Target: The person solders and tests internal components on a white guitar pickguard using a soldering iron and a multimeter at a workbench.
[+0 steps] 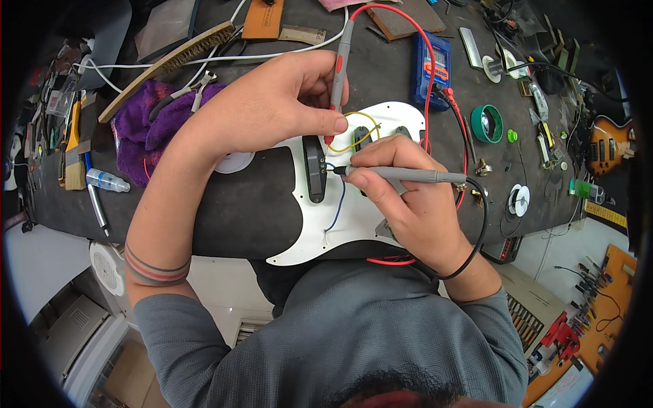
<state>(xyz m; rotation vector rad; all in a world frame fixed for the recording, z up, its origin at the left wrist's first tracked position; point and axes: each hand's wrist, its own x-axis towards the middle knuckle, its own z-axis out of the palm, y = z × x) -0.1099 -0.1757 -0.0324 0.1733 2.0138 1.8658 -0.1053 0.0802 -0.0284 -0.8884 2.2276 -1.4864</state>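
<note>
Clearly, your left hand (286,98) pinches the red test probe (339,68), your right hand (418,204) the black test probe (408,175); likely light, stiff: hold grey barrels (345,42).

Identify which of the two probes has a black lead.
The right probe, held in the right hand. It has a black lead, while the left probe, in the left hand, has a red lead.

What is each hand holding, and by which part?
The left hand holds the red-and-grey probe by its lower barrel, toward the tip. The right hand holds the black-and-grey probe by the front part of its barrel.
</note>
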